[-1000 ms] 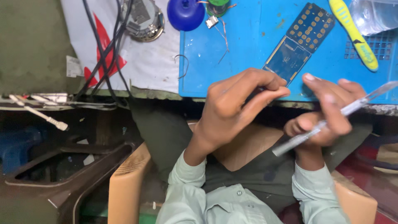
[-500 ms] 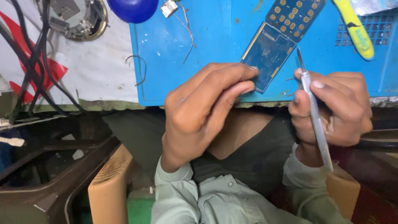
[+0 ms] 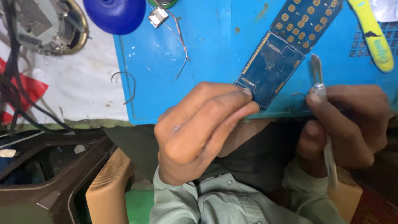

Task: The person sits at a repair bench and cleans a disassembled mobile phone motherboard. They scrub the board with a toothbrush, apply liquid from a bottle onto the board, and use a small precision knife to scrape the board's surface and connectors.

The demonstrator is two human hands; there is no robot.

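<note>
A long blue circuit board (image 3: pixel 286 49) with gold pads lies slanted on the blue work mat (image 3: pixel 199 74). My left hand (image 3: pixel 199 132) reaches over the mat's near edge, and its fingertips press on the board's lower corner. My right hand (image 3: pixel 348 124) is closed around a slim metal scalpel (image 3: pixel 321 103). The blade points up and away from me, just right of the board. The handle runs down through my fist.
A yellow-handled tool (image 3: pixel 373 35) lies at the mat's right. A blue dome-shaped object (image 3: pixel 114 14), a small metal part (image 3: pixel 157 16) with thin wires, and a round metal device (image 3: pixel 45 25) sit at the back left. Black cables (image 3: pixel 16 91) cross the white cloth.
The view has drawn closer to the board. My left fingertips now rest on the board's lower corner. My right hand swung the scalpel from level to upright and brought it beside the board.
</note>
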